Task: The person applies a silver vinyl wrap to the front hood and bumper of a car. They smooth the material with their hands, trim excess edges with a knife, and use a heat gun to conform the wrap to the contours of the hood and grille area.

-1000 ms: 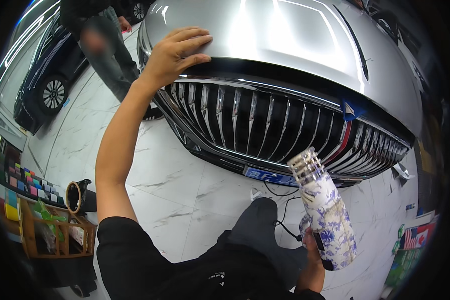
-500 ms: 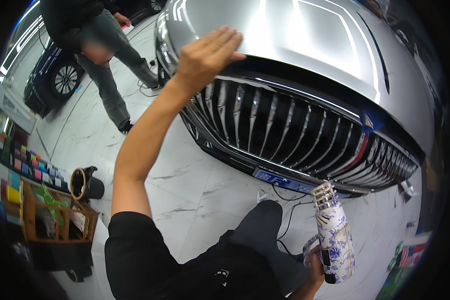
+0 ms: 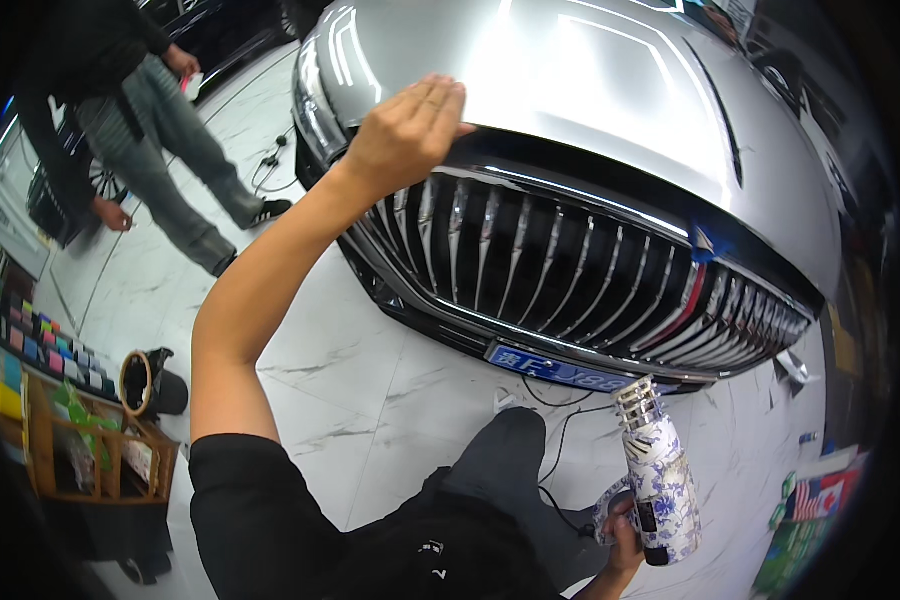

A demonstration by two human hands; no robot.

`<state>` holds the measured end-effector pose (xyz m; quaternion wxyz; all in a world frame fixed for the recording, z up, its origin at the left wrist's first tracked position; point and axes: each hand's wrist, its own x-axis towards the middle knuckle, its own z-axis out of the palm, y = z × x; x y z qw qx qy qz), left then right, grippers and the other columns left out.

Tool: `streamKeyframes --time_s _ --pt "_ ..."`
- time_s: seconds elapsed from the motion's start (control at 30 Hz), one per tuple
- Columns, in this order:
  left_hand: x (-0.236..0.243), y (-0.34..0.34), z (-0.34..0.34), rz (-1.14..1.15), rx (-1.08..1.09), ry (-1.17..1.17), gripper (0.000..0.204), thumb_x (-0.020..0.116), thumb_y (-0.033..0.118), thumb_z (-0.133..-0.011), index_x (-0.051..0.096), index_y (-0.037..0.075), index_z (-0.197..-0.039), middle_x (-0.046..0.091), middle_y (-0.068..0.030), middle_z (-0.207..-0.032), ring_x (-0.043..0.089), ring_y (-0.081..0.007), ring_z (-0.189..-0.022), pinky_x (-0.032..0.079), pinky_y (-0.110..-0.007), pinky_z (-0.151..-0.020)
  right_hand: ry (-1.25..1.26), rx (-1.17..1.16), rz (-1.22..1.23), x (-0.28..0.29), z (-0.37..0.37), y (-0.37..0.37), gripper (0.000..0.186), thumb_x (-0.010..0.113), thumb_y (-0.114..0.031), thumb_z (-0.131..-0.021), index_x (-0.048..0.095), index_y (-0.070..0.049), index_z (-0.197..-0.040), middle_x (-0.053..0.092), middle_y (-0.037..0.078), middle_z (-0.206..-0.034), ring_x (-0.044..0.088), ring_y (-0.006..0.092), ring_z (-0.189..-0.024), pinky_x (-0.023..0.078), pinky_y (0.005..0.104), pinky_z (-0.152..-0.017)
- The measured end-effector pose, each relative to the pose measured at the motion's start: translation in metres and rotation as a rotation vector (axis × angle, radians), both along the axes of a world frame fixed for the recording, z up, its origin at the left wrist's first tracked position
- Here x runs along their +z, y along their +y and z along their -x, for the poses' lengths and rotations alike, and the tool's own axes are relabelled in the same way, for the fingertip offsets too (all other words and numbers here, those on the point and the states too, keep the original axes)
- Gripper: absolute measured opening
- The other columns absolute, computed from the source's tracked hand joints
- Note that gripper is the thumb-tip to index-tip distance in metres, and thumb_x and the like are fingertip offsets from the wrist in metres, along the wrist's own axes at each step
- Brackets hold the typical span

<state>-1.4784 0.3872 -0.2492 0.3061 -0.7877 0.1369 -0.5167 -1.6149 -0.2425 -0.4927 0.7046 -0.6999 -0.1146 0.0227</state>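
Note:
My left hand (image 3: 407,137) lies over the front left edge of a silver car's hood (image 3: 590,100), fingers stretched out and held together. Whether the whole palm touches the surface I cannot tell. Below it runs the grille (image 3: 540,260) with chrome vertical slats. Low on the right, my right hand (image 3: 624,540) is wrapped round the handle of a heat gun (image 3: 665,490), white with a purple floral pattern. Its slotted metal nozzle (image 3: 640,403) points up toward the bumper, just in front of the blue license plate (image 3: 550,368). A bit of blue tape (image 3: 707,243) sticks to the grille's upper edge.
Another person (image 3: 155,140) stands at the left beside the car, holding a small red and white thing. A black cord (image 3: 562,455) trails over the marble-patterned floor (image 3: 340,390). A wooden crate (image 3: 105,455), a black bin (image 3: 170,390) and colored sample blocks (image 3: 55,350) stand at left.
The view has shifted a little, moving the car slightly left in the picture. My left hand stays near the hood edge. The other person, bent over before, stands more upright with an arm hanging.

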Motion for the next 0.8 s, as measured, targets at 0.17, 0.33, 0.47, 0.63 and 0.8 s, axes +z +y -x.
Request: streamKeyframes --time_s 0.17,0.33,0.47,0.63,0.8 --pt "0.025 -0.022 0.0 0.121 0.041 0.248 0.054 0.076 0.049 -0.092 0.078 0.0 -0.116 0.08 -0.0148 -0.114 0.078 -0.0283 -0.107 0.066 -0.036 -0.087 0.107 -0.068 0.027 0.009 0.018 0.009 0.039 0.075 -0.027 -0.09 0.062 0.005 -0.109 0.059 0.008 -0.073 0.056 0.0168 -0.061 0.048 0.0313 -0.06" --pt "0.04 -0.036 -0.029 0.104 -0.124 0.325 0.051 0.074 0.05 -0.093 0.079 0.009 -0.122 0.076 -0.0066 -0.114 0.073 -0.0213 -0.097 0.065 -0.034 -0.076 0.293 -0.04 0.194 0.034 0.029 0.011 0.039 0.076 -0.019 -0.09 0.063 0.006 -0.117 0.064 0.012 -0.091 0.06 0.0187 -0.065 0.052 0.033 -0.061" --pt "0.021 -0.038 -0.047 -0.08 -0.154 0.15 0.048 0.074 0.047 -0.095 0.078 0.007 -0.122 0.075 -0.0044 -0.108 0.072 -0.0173 -0.093 0.063 -0.03 -0.071 0.317 -0.08 0.145 -0.008 0.04 -0.005 0.041 0.079 -0.019 -0.09 0.064 0.004 -0.121 0.065 0.012 -0.098 0.061 0.0193 -0.067 0.052 0.0333 -0.061" --pt "0.006 -0.039 -0.05 -0.212 -0.127 -0.018 0.043 0.078 0.032 -0.096 0.077 0.002 -0.126 0.075 -0.0061 -0.11 0.072 -0.0177 -0.09 0.061 -0.028 -0.067 0.271 -0.08 0.076 -0.016 0.046 -0.002 0.04 0.078 -0.019 -0.091 0.064 0.003 -0.122 0.065 0.013 -0.1 0.061 0.0192 -0.068 0.051 0.0334 -0.061" --pt "0.009 -0.044 -0.048 -0.058 -0.111 0.091 0.042 0.074 0.037 -0.098 0.077 0.01 -0.13 0.075 -0.0001 -0.12 0.071 -0.0176 -0.099 0.062 -0.03 -0.074 0.284 -0.142 0.001 -0.003 0.05 0.003 0.04 0.08 -0.02 -0.09 0.064 0.002 -0.12 0.065 0.012 -0.1 0.06 0.0191 -0.067 0.052 0.0336 -0.061"
